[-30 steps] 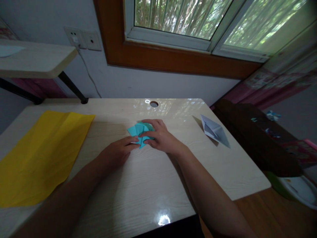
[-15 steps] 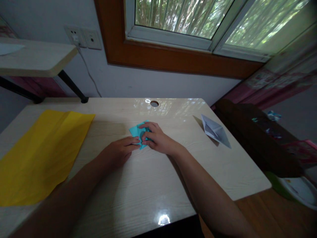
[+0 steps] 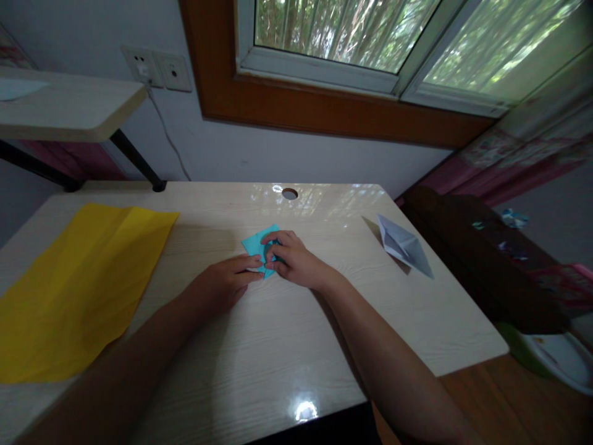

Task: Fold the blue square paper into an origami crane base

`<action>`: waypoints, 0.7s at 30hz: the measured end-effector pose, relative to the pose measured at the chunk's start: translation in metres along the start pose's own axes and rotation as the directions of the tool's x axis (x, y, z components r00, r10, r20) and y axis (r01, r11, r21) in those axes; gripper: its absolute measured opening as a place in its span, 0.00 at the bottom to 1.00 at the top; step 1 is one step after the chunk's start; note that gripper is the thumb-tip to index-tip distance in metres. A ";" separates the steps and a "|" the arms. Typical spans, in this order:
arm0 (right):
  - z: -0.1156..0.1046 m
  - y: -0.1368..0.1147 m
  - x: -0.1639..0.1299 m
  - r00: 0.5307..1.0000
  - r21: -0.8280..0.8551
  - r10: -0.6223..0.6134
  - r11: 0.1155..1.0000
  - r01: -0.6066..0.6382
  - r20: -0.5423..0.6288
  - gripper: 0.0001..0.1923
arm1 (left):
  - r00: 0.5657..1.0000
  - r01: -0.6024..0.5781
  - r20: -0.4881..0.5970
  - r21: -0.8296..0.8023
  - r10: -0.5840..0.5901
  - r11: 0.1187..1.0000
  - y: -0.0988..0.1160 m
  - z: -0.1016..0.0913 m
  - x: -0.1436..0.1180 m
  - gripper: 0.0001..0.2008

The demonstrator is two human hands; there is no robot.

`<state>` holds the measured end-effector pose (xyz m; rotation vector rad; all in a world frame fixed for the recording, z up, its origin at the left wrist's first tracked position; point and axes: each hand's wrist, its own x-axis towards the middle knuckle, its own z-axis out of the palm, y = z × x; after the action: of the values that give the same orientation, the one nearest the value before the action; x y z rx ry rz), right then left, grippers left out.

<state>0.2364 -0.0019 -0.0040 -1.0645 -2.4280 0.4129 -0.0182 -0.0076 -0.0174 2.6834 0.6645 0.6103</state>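
Note:
A small folded piece of turquoise paper (image 3: 256, 243) lies flat near the middle of the pale wooden table (image 3: 278, 334). My left hand (image 3: 225, 283) rests on the table with its fingertips pressing the paper's near corner. My right hand (image 3: 294, 259) covers the paper's right part, thumb and fingers pinched on a fold of it. Most of the paper is hidden under my right hand.
A large yellow paper sheet (image 3: 78, 284) lies creased on the table's left. A white folded paper shape (image 3: 404, 246) sits at the right, near the edge. A cable hole (image 3: 290, 194) is at the back. A raised shelf (image 3: 65, 111) stands far left, a dark chair (image 3: 482, 259) to the right.
My right hand has drawn its fingers in and folded the turquoise paper smaller. Less of the paper shows to the right. My left hand has stayed in place.

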 end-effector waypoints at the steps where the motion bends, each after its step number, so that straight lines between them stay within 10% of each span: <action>1: 0.000 0.000 0.000 1.000 0.000 0.002 1.000 -0.002 -0.001 0.02 | 1.000 -0.005 0.007 0.007 0.005 1.000 0.001 -0.001 0.001 0.23; 21: 0.001 0.000 -0.001 1.000 0.011 0.004 1.000 -0.004 -0.015 0.05 | 0.998 -0.060 0.004 0.044 0.060 0.997 0.010 -0.008 0.008 0.18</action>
<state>0.2365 -0.0026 -0.0046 -1.0638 -2.4084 0.4174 -0.0114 -0.0107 -0.0040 2.7536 0.6053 0.6137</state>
